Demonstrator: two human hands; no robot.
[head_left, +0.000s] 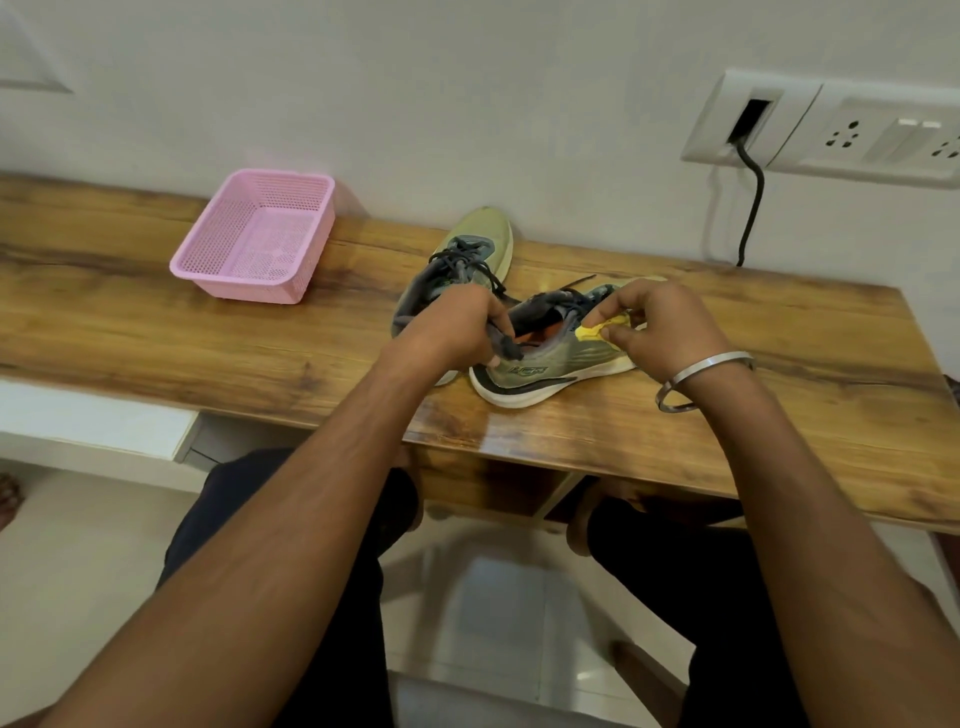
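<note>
Left hand (457, 327) is curled tight round the dark heel collar of the near shoe (540, 371). Right hand (662, 332) is pinched on a small yellow wad (597, 331), held at the shoe's opening. Cloth or paper: cannot be told. Hands are kept apart, with the shoe mouth between them.

Near shoe is set on its sole close to the table's (156, 332) front edge, right of centre, toe pointed toward the back right. Far shoe (478, 244) is placed just behind it, toe near the back edge at the wall. Contact between the two is hidden by the left hand.

Pink basket (260, 234) is parked toward the back edge on the left, well apart from the shoes. Bare board is seen between them, along the front-left edge, and right of the right hand.

Shoes: olive mesh uppers, white foam soles, loose dark laces. Basket: perforated plastic, rectangular, tapered walls. Table: glossy wood-grain board, straight edges. Metal bangle (701, 379) is worn on the right wrist.
</note>
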